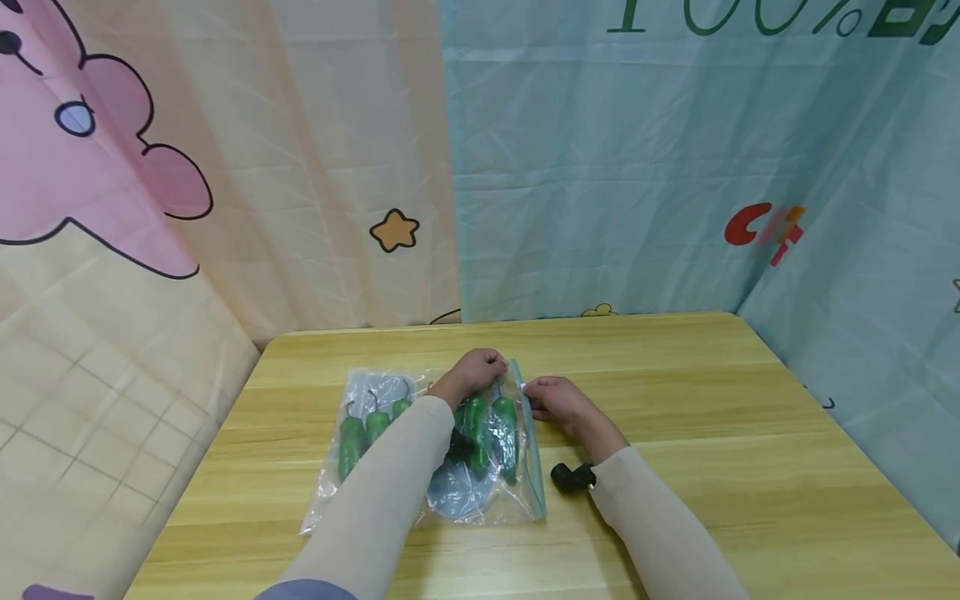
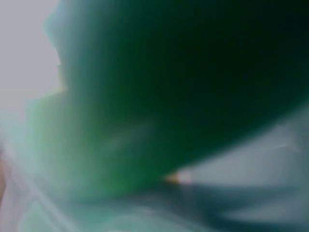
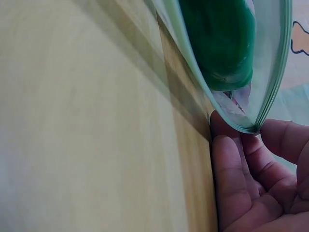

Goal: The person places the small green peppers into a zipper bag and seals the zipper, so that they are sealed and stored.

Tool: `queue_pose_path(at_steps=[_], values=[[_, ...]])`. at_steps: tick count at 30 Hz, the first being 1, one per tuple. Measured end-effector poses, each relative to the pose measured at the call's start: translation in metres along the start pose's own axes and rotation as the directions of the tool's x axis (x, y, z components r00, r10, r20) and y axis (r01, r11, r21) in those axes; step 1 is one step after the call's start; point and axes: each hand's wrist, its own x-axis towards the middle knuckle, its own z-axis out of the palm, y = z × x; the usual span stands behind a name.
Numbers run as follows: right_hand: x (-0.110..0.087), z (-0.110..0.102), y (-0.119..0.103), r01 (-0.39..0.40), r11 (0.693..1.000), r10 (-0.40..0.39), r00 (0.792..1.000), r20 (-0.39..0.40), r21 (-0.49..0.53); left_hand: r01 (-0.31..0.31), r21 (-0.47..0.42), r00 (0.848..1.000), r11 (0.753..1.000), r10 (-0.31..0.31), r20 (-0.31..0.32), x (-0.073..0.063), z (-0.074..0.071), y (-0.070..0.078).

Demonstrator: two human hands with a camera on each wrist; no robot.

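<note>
A clear zip bag (image 1: pixel 480 508) with a pale green zip edge (image 1: pixel 536 467) lies on the table, with several green peppers (image 1: pixel 351 446) inside. At the bag's far corner, my left hand (image 1: pixel 476 372) pinches the end of the zip edge. My right hand (image 1: pixel 558 398) holds the same edge a little nearer to me. In the right wrist view, thumb and fingertips (image 3: pixel 282 137) pinch the zip strip (image 3: pixel 280 82), and the bag's mouth gapes around a green pepper (image 3: pixel 222 43). A blurred green pepper (image 2: pixel 159 96) fills most of the left wrist view.
The bag rests on a light wood table (image 1: pixel 675 400). Pale grey round shapes (image 1: pixel 459 490) show at the bag among the peppers. Printed curtains (image 1: pixel 585 167) stand behind the table and at both sides. A black wrist camera (image 1: pixel 572 477) sits at my right cuff.
</note>
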Motion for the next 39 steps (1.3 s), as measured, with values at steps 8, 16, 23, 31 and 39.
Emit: queue_pose_path(at_steps=[8, 16, 23, 31, 39], values=[[-0.0017, 0.0009, 0.0003, -0.002, 1.0, 0.002, 1.0, -0.006, -0.006, 0.011, 0.004, 1.0, 1.0, -0.011, -0.019, -0.001, 0.002, -0.0003], [-0.0052, 0.001, 0.0001, 0.011, 1.0, -0.011, 1.0, 0.001, 0.005, 0.015, 0.008, 1.0, 1.0, -0.015, -0.027, -0.0011, 0.003, -0.001], [-0.0059, 0.0026, 0.0011, 0.005, 1.0, -0.005, 1.0, -0.01, 0.002, 0.012, 0.015, 1.0, 1.0, -0.012, -0.027, -0.0004, 0.0029, -0.0023], [-0.0058, 0.0008, 0.0041, 0.01, 1.0, -0.01, 1.0, -0.009, -0.008, 0.024, 0.01, 1.0, 1.0, -0.024, -0.02, 0.0016, 0.0028, -0.0025], [-0.0074, 0.0013, 0.0053, 0.036, 0.999, -0.036, 0.999, 0.006, -0.016, 0.023, 0.026, 1.0, 0.999, -0.022, -0.02, 0.0008, 0.0013, -0.0018]])
